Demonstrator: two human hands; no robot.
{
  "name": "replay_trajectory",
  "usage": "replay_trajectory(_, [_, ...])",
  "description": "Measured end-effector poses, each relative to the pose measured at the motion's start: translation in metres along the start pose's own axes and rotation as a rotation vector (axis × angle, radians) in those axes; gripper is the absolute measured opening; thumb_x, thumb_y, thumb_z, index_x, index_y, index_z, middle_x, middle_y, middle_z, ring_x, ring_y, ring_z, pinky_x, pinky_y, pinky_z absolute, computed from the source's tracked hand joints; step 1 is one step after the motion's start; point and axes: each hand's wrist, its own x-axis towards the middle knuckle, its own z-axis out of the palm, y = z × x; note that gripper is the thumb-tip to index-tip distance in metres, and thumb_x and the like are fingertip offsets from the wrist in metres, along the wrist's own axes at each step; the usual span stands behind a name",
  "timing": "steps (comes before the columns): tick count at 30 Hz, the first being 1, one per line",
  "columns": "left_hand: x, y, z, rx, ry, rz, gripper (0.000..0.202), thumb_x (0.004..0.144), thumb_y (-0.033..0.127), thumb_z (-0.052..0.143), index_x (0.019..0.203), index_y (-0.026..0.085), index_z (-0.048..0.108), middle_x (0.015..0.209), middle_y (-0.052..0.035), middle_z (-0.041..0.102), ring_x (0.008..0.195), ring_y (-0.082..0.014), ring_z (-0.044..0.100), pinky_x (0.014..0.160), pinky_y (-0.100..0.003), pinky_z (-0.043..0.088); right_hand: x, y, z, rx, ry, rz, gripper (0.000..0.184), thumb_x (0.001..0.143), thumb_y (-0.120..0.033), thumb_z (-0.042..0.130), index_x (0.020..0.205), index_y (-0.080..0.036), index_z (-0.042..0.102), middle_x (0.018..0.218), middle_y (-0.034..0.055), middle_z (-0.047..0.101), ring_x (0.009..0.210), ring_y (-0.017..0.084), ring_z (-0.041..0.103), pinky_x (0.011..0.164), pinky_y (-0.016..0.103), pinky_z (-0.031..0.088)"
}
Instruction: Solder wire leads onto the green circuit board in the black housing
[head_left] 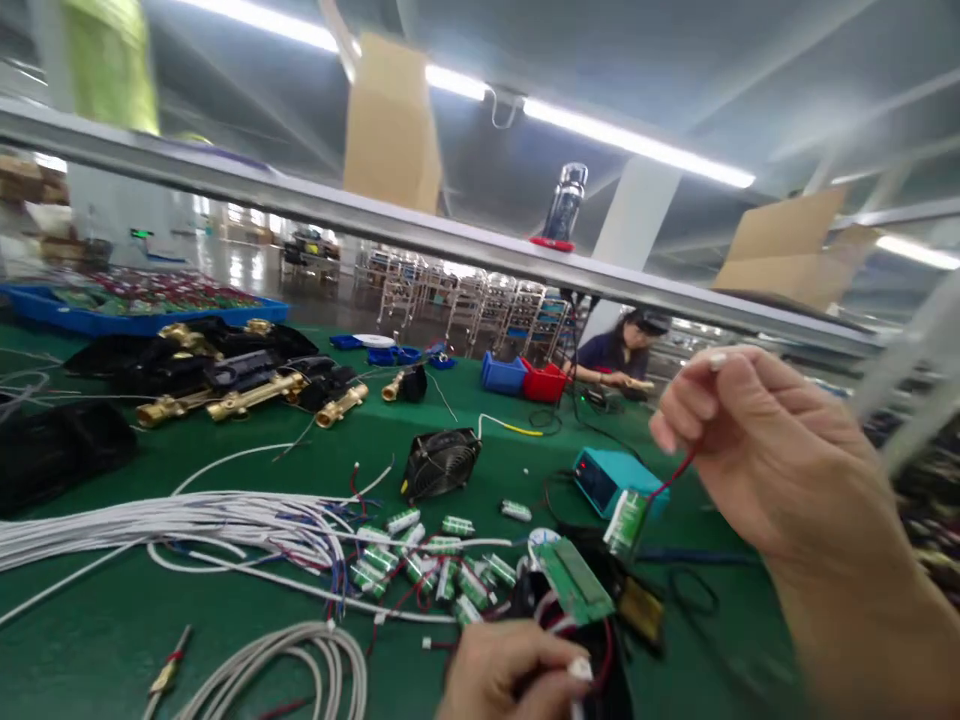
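Bright ceiling tubes (637, 143) glare; edges seem blurred.

The person's right hand (787, 460) was bare, with rounded, blunt-tipped fingers (679, 405) and a thick thumb (750, 395). The base of that thumb was broad and full, and the hand narrowed toward a bare wrist (832, 555). Below it the forearm (877, 630) was bare too, smooth in outline and uncovered as far as the picture's edge. The left hand (499, 670) was also bare, its back gently rounded, its lower part cut off by the frame. Fine details such as nails and creases were too blurred to tell.
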Motion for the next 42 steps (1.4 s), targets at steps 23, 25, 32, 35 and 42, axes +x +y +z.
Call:
replay_trajectory(23, [0.004, 0.025, -0.011, 0.352, -0.030, 0.235, 0.015, 0.096, 0.019, 0.055, 0.095, 0.015, 0.070, 0.063, 0.0004, 0.069, 0.051, -0.0097, 0.063, 0.051, -0.017, 0.046, -0.150, 0.060, -0.034, -0.466, -0.502, 0.536, 0.029, 0.097, -0.034, 0.044, 0.075, -0.018, 0.056, 0.070, -0.0007, 0.055, 0.066, 0.012, 0.049, 0.061, 0.024, 0.036])
replay_trajectory(25, [0.004, 0.025, -0.012, 0.356, -0.043, 0.233, 0.015, 0.096, 0.019, 0.055, 0.093, 0.016, 0.069, 0.065, -0.0006, 0.070, 0.052, -0.0101, 0.064, 0.052, -0.017, 0.047, -0.149, 0.059, -0.032, -0.486, -0.505, 0.527, 0.029, 0.096, -0.033, 0.045, 0.072, -0.019, 0.054, 0.068, -0.0016, 0.053, 0.064, 0.012, 0.048, 0.060, 0.024, 0.035])
replay_trajectory(32, [0.002, 0.023, -0.012, 0.325, -0.063, 0.251, 0.019, 0.098, 0.020, 0.051, 0.095, 0.014, 0.068, 0.069, -0.0033, 0.072, 0.056, -0.0108, 0.065, 0.055, -0.018, 0.049, -0.145, 0.058, -0.028, -0.520, -0.536, 0.498, 0.030, 0.095, -0.031, 0.046, 0.068, -0.019, 0.050, 0.064, -0.0031, 0.049, 0.061, 0.010, 0.044, 0.057, 0.023, 0.031])
replay_trajectory(35, [0.001, 0.021, -0.012, 0.322, -0.077, 0.266, 0.019, 0.099, 0.020, 0.048, 0.093, 0.015, 0.066, 0.067, -0.0019, 0.069, 0.054, -0.0110, 0.062, 0.053, -0.019, 0.047, -0.144, 0.058, -0.027, -0.517, -0.542, 0.479, 0.029, 0.094, -0.028, 0.046, 0.066, -0.018, 0.048, 0.064, -0.0033, 0.048, 0.061, 0.010, 0.045, 0.058, 0.023, 0.031])
replay_trajectory(42, [-0.004, 0.018, -0.010, 0.373, -0.071, 0.267, 0.017, 0.098, 0.016, 0.047, 0.088, 0.018, 0.060, 0.070, -0.0023, 0.068, 0.056, -0.0133, 0.063, 0.051, -0.021, 0.045, -0.146, 0.061, -0.022, -0.526, -0.544, 0.480, 0.031, 0.094, -0.025, 0.046, 0.064, -0.019, 0.044, 0.064, -0.0030, 0.047, 0.061, 0.010, 0.045, 0.059, 0.023, 0.030])
